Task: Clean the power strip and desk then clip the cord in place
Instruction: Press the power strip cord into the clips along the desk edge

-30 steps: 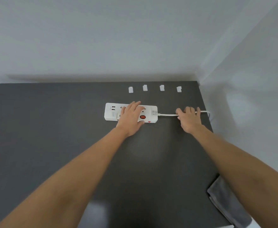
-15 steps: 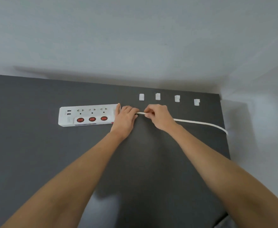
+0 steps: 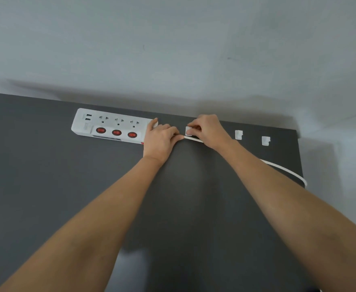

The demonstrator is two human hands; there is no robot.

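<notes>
A white power strip (image 3: 109,125) with three red switches lies along the back edge of the dark grey desk (image 3: 46,186). My left hand (image 3: 160,140) rests at the strip's right end and pinches the white cord (image 3: 286,169) where it leaves the strip. My right hand (image 3: 208,131) is just to the right, its fingertips closed on a small white cord clip (image 3: 188,131) stuck to the desk. The cord runs under my right hand, then curves off the desk's right edge.
Two more white clips (image 3: 238,134) (image 3: 265,140) sit in a row to the right along the back edge. A pale wall (image 3: 172,49) rises directly behind the desk and closes the right side.
The power strip has been slid left and back towards the wall. My right hand left the cord and moved up onto the first clip; my left hand shifted from the strip to the cord.
</notes>
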